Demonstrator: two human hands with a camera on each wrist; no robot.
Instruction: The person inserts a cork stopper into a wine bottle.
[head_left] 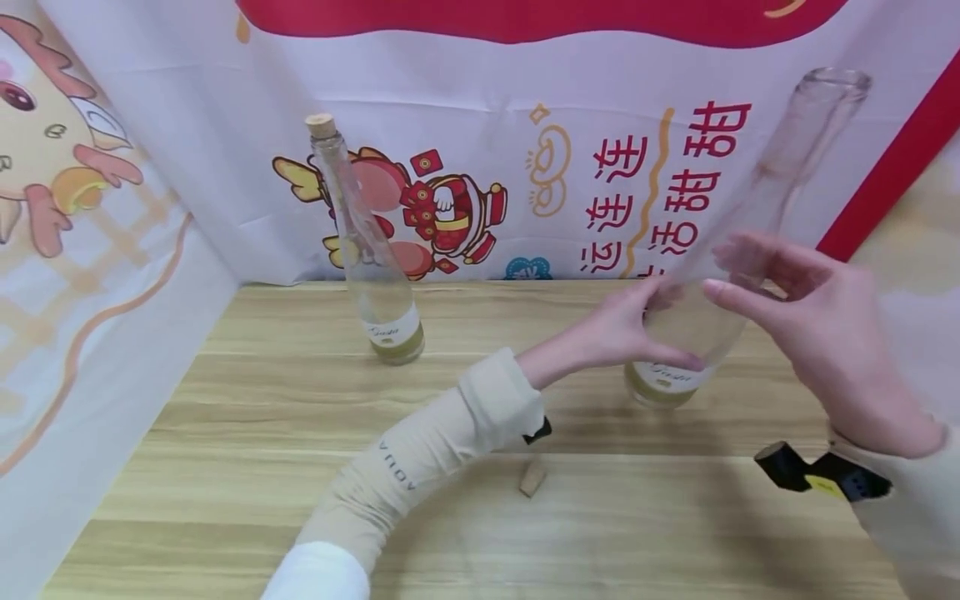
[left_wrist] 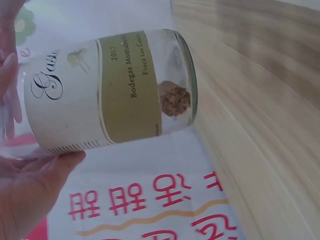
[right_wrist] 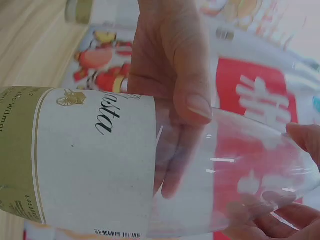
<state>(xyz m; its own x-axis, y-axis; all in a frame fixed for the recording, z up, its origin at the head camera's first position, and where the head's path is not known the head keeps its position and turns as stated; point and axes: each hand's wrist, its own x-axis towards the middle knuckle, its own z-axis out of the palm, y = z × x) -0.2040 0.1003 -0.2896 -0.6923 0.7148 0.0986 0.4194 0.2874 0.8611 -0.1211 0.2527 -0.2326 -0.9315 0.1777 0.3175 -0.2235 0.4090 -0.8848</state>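
Note:
A clear glass wine bottle (head_left: 750, 208) with no stopper in its mouth is between my hands at the right. My left hand (head_left: 618, 329) grips its lower body just above the label, thumb on one side and fingers on the other. Higher up, where the glass narrows, my right hand (head_left: 817, 312) curls its fingers and thumb round it. In the left wrist view a cork (left_wrist: 175, 98) shows inside, near the base. Whether the base touches the table cannot be told. Below the left forearm, a loose cork (head_left: 533, 478) lies on the wood.
A second bottle (head_left: 375, 258) stands upright at the back left, with a cork stopper (head_left: 321, 126) in its neck. The wooden table (head_left: 247, 400) ends at a printed cloth (head_left: 480, 83) behind, and another cloth (head_left: 127, 333) hangs on the left.

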